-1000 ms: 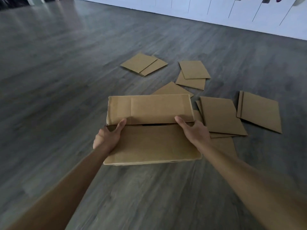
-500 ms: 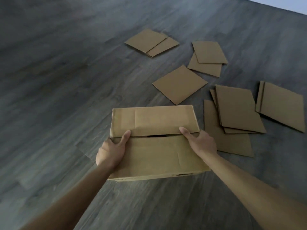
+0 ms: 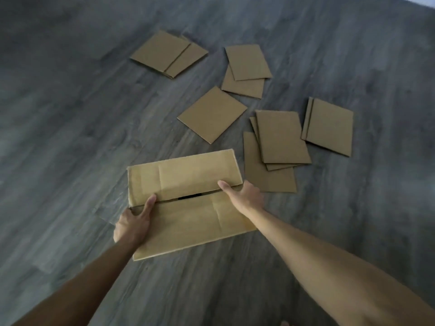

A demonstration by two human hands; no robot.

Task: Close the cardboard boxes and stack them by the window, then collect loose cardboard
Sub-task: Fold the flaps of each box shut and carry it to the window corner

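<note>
- The box (image 3: 188,203) is held over the grey wood-look floor (image 3: 70,137), low in the middle of the view, its top toward the camera.
- Its two long flaps are folded down and nearly meet; a thin dark slit shows between them near the middle.
- Left hand (image 3: 133,222) grips the box's left side: the thumb lies flat on top, its tip at the seam between the flaps, and the fingers curl over the edge out of sight.
- Right hand (image 3: 244,196) grips the right side the same way, thumb stretched along the far flap's edge, fingers wrapped over the box's side.
- No print, label or brand can be read on the box; only fold creases show on the flaps.
- Loose sheets (image 3: 280,137) of plain cardboard lie flat on the floor beyond and to the right of the box, some overlapping in small piles, one single sheet (image 3: 211,114) apart just past the box.
- Nothing written shows on them either.
</note>
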